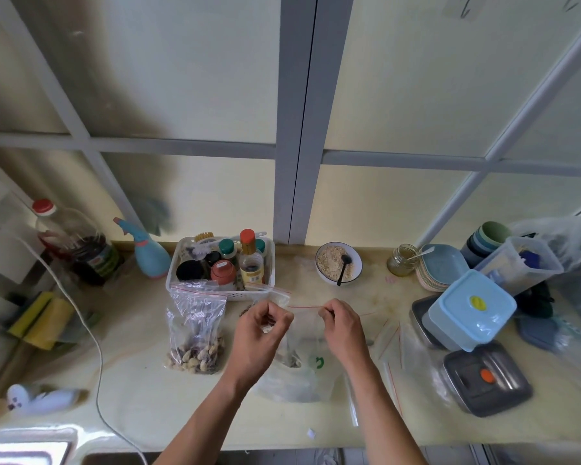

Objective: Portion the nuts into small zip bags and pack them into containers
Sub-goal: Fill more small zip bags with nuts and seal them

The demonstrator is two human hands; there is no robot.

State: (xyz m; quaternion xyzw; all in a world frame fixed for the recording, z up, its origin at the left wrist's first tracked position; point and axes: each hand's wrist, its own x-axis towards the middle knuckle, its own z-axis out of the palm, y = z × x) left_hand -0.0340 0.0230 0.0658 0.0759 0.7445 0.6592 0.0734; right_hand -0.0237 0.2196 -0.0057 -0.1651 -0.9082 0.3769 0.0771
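Mid-bench, left hand [261,325] and right hand [341,322] each pinch the red-striped top of a small zip bag [304,327], holding it taut, likely to seal; nuts [195,355] sit bagged toward the left edge.

Clear plastic, pale stone-look counter

The small zip bag [304,325] is thin, clear, glossy plastic with a red seal strip; the fuller nut bag [195,327] is the same crinkled film. The countertop [141,380] looks smooth, pale yellow and faintly glossy. 1 light-blue container lid [472,308] is smooth plastic; the grey container [487,380] beside it looks like brushed metal
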